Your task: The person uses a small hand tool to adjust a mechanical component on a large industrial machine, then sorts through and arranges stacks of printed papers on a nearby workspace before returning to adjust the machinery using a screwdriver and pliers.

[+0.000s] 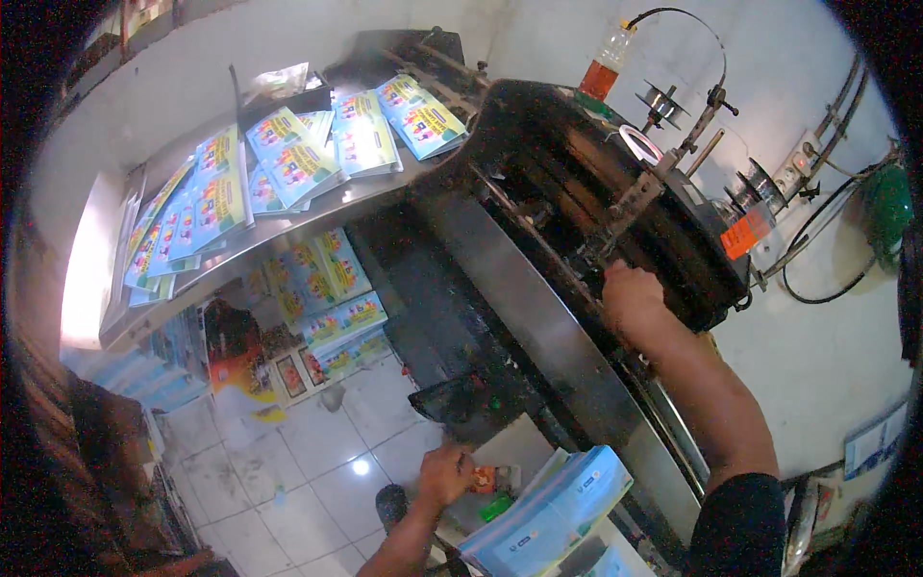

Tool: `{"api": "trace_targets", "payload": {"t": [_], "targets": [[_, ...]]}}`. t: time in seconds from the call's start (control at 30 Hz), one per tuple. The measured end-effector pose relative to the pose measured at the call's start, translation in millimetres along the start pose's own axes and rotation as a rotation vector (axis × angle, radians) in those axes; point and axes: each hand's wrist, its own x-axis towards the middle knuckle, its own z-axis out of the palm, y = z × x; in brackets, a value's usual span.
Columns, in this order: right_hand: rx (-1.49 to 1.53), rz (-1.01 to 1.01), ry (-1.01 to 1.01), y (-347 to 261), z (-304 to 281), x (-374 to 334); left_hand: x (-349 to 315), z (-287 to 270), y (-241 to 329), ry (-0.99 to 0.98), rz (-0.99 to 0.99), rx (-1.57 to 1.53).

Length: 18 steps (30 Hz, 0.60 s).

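The right hand (pixel 630 293) is pressing into the dark machine (pixel 615 192), fingers curled against its metal parts; whether they are clamping anything cannot be told. The left hand (pixel 444 474) is resting, fingers bent, beside a small red packet (pixel 486 478). A stack of blue booklets (pixel 548 510) is lying just right of it, and more booklets (pixel 288 163) are spreading over the metal shelf (pixel 317 216).

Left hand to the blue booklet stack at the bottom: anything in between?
Nothing visible. The left hand is low, beside a small red and green item on the pale surface. The blue booklet stack lies just to its right with open space between. The right hand is up on the black machine, well apart.
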Motion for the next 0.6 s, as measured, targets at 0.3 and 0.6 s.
{"api": "trace_targets", "payload": {"t": [0.3,0.6], "targets": [[-0.013,0.068,-0.076,-4,-25,-8,-1,-2,5,-0.027,-0.045,0.072],[0.007,0.032,-0.057,2,-7,0,6,-8,17,-0.002,-0.025,0.06]]}}
